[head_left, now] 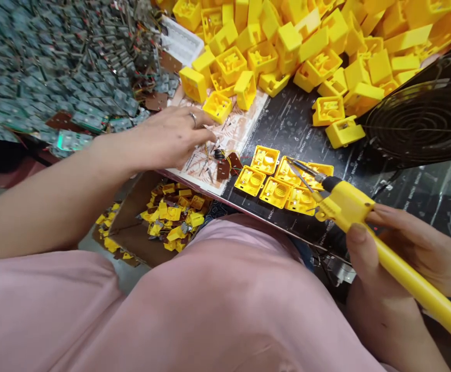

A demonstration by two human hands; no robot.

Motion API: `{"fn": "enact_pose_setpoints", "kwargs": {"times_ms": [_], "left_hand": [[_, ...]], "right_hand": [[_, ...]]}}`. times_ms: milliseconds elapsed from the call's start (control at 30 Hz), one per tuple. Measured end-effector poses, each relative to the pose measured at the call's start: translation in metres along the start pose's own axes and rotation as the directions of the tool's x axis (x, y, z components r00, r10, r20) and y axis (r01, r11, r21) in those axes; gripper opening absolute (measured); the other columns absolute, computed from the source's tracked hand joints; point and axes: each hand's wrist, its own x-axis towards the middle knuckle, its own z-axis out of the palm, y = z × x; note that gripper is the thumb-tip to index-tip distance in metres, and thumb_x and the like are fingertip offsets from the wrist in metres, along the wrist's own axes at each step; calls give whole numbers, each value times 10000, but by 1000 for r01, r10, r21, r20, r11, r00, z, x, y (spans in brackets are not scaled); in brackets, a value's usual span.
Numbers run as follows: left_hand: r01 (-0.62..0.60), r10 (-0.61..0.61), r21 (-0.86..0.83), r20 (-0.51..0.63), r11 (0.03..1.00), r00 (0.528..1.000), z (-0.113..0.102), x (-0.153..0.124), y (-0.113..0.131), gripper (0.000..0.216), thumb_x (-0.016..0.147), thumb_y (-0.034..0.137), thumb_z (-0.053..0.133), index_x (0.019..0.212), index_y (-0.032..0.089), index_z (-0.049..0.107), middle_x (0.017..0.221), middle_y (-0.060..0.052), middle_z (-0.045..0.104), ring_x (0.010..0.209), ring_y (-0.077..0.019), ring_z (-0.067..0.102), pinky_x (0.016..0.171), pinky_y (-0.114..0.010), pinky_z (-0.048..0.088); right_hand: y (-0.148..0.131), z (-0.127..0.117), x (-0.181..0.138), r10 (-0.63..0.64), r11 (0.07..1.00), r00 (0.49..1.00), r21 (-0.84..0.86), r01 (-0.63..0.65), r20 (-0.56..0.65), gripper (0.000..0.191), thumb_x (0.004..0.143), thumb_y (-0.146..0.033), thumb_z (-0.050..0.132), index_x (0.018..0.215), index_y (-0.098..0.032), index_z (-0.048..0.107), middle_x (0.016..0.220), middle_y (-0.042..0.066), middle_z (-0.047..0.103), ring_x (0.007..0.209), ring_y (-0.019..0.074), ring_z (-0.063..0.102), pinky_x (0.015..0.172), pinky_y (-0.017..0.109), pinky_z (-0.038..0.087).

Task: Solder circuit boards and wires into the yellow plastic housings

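My right hand (395, 248) is wrapped round the handle of a yellow soldering iron (349, 204) with a thin feed tube beside its metal tip. That tip hovers over several open yellow plastic housings (275, 192), set out in two short rows near the table's edge. My left hand (171, 135), wearing a ring, reaches over a printed sheet (233, 129) with its fingers stretched out and apart. A loose yellow housing (218, 107) lies just beyond its fingertips. Between this hand and the rows sits a small brown circuit board (229, 166) with thin wires and a round black part.
A large heap of yellow housings (287, 46) covers the back of the table (283, 111). At far left are piled grey-green wired boards (55, 62). A black round fan (426, 113) stands right. Below the edge, a cardboard box (132, 219) holds yellow pieces.
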Motion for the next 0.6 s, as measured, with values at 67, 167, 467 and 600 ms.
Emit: {"fn": "enact_pose_setpoints", "kwargs": {"times_ms": [67, 167, 467, 600], "left_hand": [[-23, 23, 14, -11, 1000, 1000, 12, 3, -2, 386, 1119, 183, 450, 1301, 148, 789, 1665, -136, 648, 1563, -316, 554, 1342, -555, 456], [-41, 42, 19, -53, 999, 998, 23, 2, -8, 373, 1150, 305, 462, 1064, 188, 805, 1540, -120, 732, 1488, -307, 594, 1309, -528, 481], [10, -253, -573, -346, 820, 903, 21, -29, 3, 471, 1148, 620, 545, 1122, 191, 740, 1031, -14, 833, 883, -163, 693, 824, -292, 582], [-83, -244, -727, -333, 682, 911, 7, -19, 33, 371, 1085, 501, 659, 1212, 175, 782, 1023, -29, 843, 829, -160, 711, 769, -284, 597]], "right_hand": [[-8, 2, 2, -27, 999, 999, -21, 26, -27, 614, 770, -215, 1039, 1329, -391, 861, 992, 25, 878, 519, 135, 632, 338, 258, 384], [-14, 5, 4, 8, 999, 998, -46, -10, -57, 578, 801, -233, 1024, 1336, -377, 859, 1005, 27, 879, 494, 105, 576, 332, 246, 325], [0, 15, 5, -120, 993, 975, -35, 115, -186, 470, 993, -486, 892, 1414, -292, 816, 1052, 40, 845, 896, 198, 819, 792, 317, 705], [1, 20, 4, -168, 986, 970, -39, 164, -177, 432, 970, -409, 924, 1360, -247, 832, 1031, 48, 857, 820, 186, 812, 764, 297, 702]]}}
